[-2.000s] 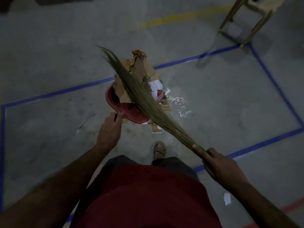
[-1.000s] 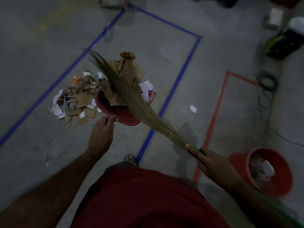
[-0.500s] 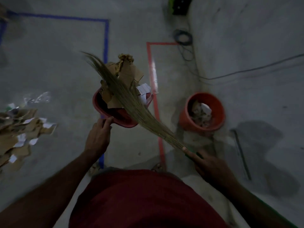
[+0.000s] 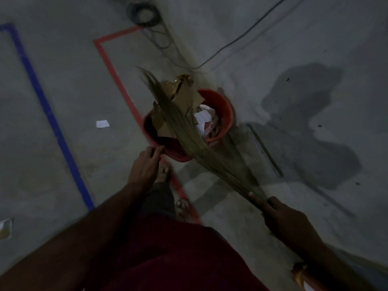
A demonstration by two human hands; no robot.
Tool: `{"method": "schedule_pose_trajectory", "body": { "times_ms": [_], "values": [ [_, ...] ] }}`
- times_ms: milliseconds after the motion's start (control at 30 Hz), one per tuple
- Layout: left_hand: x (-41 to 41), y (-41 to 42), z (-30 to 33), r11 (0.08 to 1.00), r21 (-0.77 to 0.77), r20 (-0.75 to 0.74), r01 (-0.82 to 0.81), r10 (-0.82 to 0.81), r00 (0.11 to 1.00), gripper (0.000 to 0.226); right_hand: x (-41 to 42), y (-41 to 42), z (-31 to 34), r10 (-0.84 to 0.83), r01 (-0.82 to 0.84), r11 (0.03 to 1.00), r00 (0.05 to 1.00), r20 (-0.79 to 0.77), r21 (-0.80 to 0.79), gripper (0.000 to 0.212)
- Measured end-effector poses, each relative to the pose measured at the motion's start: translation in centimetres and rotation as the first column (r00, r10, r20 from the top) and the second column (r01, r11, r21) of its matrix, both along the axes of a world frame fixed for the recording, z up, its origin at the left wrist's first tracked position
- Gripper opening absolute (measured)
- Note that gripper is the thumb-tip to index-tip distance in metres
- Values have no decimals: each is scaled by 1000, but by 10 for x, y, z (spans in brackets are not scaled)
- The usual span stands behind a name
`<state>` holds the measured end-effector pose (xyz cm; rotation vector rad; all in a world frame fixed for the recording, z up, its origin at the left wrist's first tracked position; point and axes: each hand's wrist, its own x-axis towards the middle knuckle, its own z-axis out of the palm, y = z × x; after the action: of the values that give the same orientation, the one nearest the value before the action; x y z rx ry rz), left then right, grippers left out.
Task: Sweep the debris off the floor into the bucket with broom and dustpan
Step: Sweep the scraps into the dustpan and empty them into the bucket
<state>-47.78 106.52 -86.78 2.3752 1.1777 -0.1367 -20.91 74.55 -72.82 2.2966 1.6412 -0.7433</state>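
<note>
My left hand [image 4: 146,164] grips the near rim of a red dustpan [image 4: 177,153] held in the air. Cardboard and paper debris [image 4: 184,96] is piled in it. The straw broom [image 4: 184,131] lies across the pile, bristles pointing away, and my right hand [image 4: 281,217] holds its handle end. Just beyond and to the right of the dustpan stands the orange bucket [image 4: 224,111], partly hidden by the load, with white paper scraps [image 4: 202,117] inside.
Red tape [image 4: 117,80] and blue tape [image 4: 42,101] lines run across the concrete floor. A loose white scrap [image 4: 102,123] lies left of the dustpan. A coiled cable [image 4: 143,13] lies at the back, beside the wall. My feet [image 4: 182,205] stand on the red line.
I have turned away from the debris pile on the floor. The loaded dustpan and broom have come over to the bucket, which now sits directly behind them instead of off to the right.
</note>
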Motion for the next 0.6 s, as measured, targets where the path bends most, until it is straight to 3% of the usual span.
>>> {"method": "schedule_pose_trajectory", "body": {
  "times_ms": [233, 433, 600],
  "values": [
    [105, 44, -31, 971, -101, -82, 219, -227, 970, 59, 44, 27, -26, -164, 166, 979, 986, 27, -117, 89],
    [198, 97, -56, 948, -162, -159, 273, -298, 941, 57, 90, 91, -45, -200, 209, 968, 977, 75, -136, 86],
    [277, 132, -56, 932, -146, -290, 331, -360, 887, 40, 114, 139, -72, -258, 269, 956, 961, 98, -114, 76]
  ]
}}
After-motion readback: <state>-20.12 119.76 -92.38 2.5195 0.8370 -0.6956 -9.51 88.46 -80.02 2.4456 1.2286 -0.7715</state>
